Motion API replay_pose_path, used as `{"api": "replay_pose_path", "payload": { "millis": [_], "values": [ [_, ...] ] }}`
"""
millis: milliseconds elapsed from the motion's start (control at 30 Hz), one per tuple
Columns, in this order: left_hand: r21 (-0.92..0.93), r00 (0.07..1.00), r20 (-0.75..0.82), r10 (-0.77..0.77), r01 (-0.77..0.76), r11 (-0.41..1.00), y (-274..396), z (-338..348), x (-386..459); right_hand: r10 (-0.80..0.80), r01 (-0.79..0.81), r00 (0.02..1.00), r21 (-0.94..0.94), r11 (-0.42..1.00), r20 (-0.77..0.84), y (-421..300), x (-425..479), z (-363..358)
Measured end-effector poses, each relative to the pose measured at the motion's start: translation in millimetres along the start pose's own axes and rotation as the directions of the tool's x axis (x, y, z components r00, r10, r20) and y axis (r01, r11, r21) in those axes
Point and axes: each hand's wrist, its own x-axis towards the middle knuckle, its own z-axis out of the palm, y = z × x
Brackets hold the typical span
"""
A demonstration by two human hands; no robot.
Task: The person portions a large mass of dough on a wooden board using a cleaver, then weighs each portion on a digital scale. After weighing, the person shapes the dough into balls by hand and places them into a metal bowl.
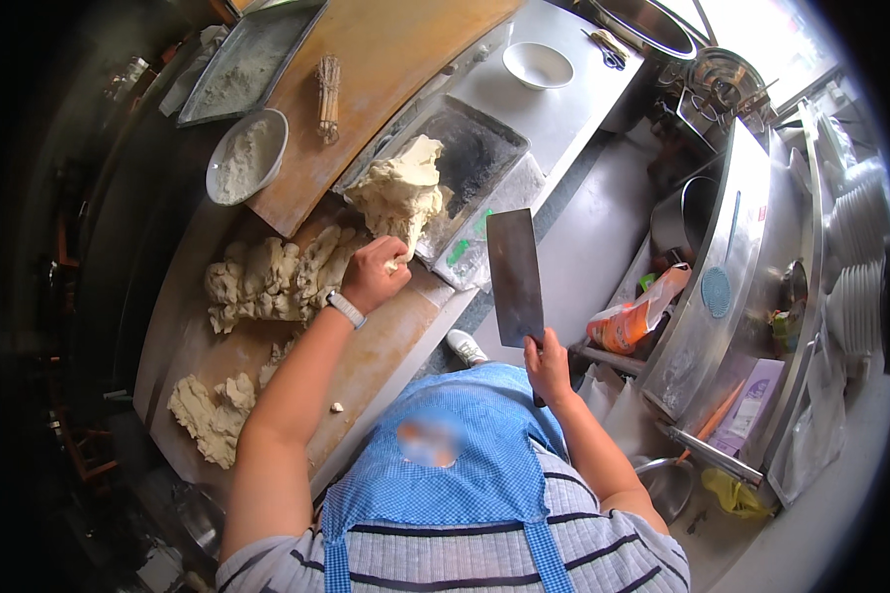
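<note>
My left hand (379, 271) grips a stretched end of a large dough mass (400, 185), which hangs over the near edge of a floured metal tray (482, 148). In my right hand (548, 365) is a cleaver (515, 278), held by its handle with the broad blade pointing away from me. The blade is off the counter, over the gap to its right, and touches no dough. Rough dough lumps (256, 285) lie on the wooden board (385, 326) left of my left hand. Another torn dough piece (211, 415) rests nearer me, beside my left forearm.
A white bowl of flour (248, 159) and a floured pan (248, 67) stand at the far left. A bundle of thin sticks (328, 100) lies on a raised board. Further back are a white bowl (538, 65) and scissors (609, 53). Metal shelving (711, 282) stands at right.
</note>
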Motion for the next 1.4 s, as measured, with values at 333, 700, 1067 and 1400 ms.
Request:
{"api": "replay_pose_path", "payload": {
  "millis": [333,700,1067,1400],
  "values": [
    [-0.389,0.959,-0.274,0.071,-0.179,0.904,74,-73,2,0.008,-0.008,1.0,-0.004,1.0,0.001,-1,14,2],
    [-0.854,0.949,-0.157,-0.274,0.008,0.52,93,-100,94,-0.005,0.005,1.0,0.035,0.999,-0.002,-17,25,11],
    [-0.84,0.789,-0.13,-0.601,0.234,0.489,-45,-36,54,-0.137,0.127,0.988,0.127,0.984,0.07,-68,60,21],
    [-0.905,0.659,-0.27,-0.703,0.076,0.418,-63,-37,76,-0.327,0.343,0.938,-0.176,0.923,0.114,-105,179,91]
  ]
}}
